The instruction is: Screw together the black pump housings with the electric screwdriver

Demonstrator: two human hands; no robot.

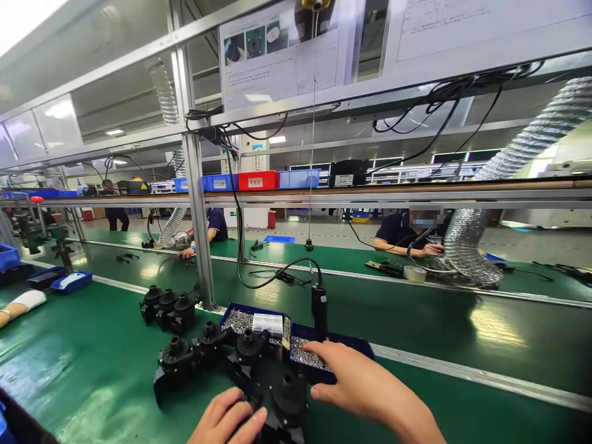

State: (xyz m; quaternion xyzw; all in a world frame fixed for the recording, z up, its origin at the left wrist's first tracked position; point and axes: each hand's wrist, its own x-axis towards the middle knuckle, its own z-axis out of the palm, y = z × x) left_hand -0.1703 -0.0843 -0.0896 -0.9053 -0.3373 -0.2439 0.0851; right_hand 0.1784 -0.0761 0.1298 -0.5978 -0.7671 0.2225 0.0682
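Observation:
My left hand (229,419) is at the bottom with its fingers bent over the edge of a black pump housing (289,398), which has a round raised port. My right hand (365,382) reaches over a blue bin (351,342) of small metal screws (303,351). Its thumb and index finger are apart, the index fingertip at the screws; the other fingers are hidden. Just behind that hand a black electric screwdriver (319,308) hangs upright on a cord, its tip out of sight. More black housings (250,348) stand left of the bins.
Another blue bin (238,320) holds screws and a white labelled box (268,325). Several housings (169,308) stand by a metal post (197,216). A co-worker's gloved arm (23,302) is at far left. Across the bench, a masked person (411,234) works beside a silver duct (467,240).

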